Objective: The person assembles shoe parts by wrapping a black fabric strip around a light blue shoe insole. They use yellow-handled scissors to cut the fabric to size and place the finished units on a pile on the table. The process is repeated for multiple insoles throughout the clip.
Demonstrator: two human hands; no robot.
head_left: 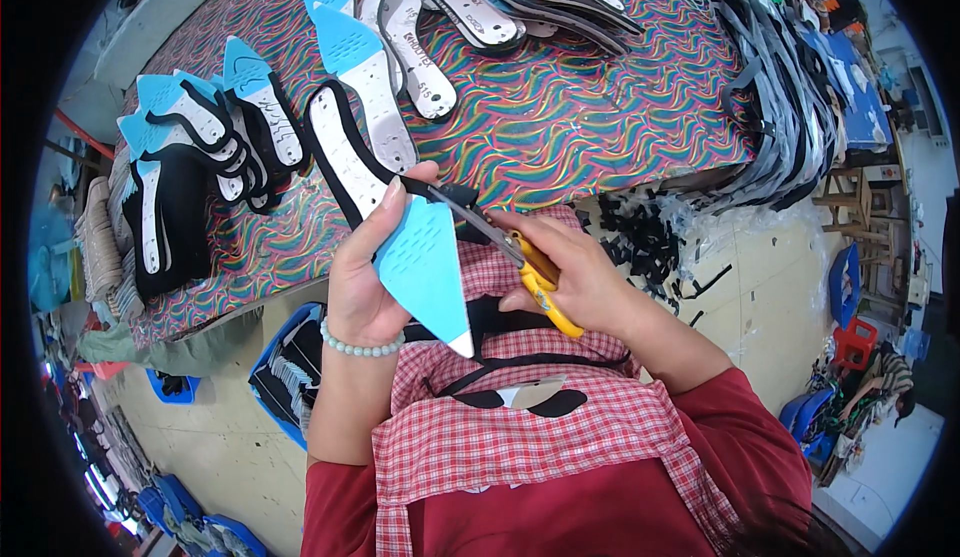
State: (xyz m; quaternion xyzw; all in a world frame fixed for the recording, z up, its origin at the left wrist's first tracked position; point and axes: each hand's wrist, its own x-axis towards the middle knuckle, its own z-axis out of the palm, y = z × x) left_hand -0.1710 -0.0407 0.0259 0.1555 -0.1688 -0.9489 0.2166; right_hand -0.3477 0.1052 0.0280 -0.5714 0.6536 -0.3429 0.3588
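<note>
At the near edge of the table (600, 127), the left hand (365, 282) pinched 1 blue-and-white insole (425, 262); the right hand (585, 282) gripped yellow-handled scissors (541, 289), their blades apparently touching the insole's black trim (366, 149).

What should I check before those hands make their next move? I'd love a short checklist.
1. Left hand has a grip on the blue-tipped white panel: ok.
2. Right hand has a grip on the yellow-handled scissors: ok, at the handles.
3. Blades touching the black trim: cannot tell; they only appear to meet in this view.
4. Left fingertips safely clear of the blades: cannot tell; they look close.
5. Floor free of litter: not ok; black scraps lie beside the table.
</note>
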